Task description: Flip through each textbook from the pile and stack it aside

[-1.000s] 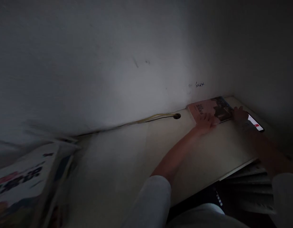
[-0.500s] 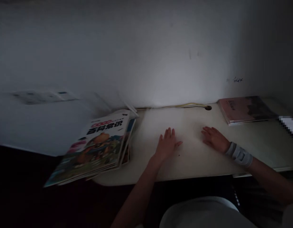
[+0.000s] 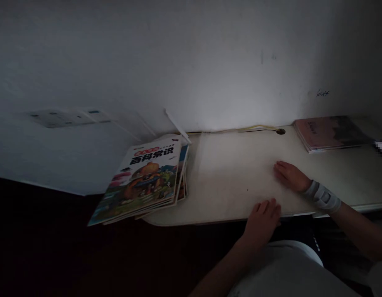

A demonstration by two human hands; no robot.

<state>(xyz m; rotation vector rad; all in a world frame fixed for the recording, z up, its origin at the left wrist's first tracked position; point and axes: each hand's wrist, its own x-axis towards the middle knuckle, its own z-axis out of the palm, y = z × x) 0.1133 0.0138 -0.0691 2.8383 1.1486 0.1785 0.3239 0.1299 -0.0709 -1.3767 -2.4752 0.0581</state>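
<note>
Over the front edge of the pale desk (image 3: 222, 181) is my left hand (image 3: 263, 218), its fingers stretched forward and holding nothing. My right hand (image 3: 291, 176) rests on the desktop farther back, fingers extended and empty, with a grey band (image 3: 324, 197) around the wrist. To the left lies a stack of picture books (image 3: 144, 177), the top one showing a colourful cartoon cover, jutting past the desk's left end. At the back right lies a pink and dark book (image 3: 330, 133) on top of others, beyond my right hand.
A white wall (image 3: 209, 62) runs behind the desk. Along the back edge a yellow cable (image 3: 255, 128) leads to a round cable hole (image 3: 280, 131). A white stick (image 3: 177, 126) leans behind the stack, and sockets (image 3: 67, 117) sit on the wall at left.
My left hand has moved right and back toward the desk's front edge. My right hand stays at about the same place on the desk. The view has shifted, so the books appear farther right.
</note>
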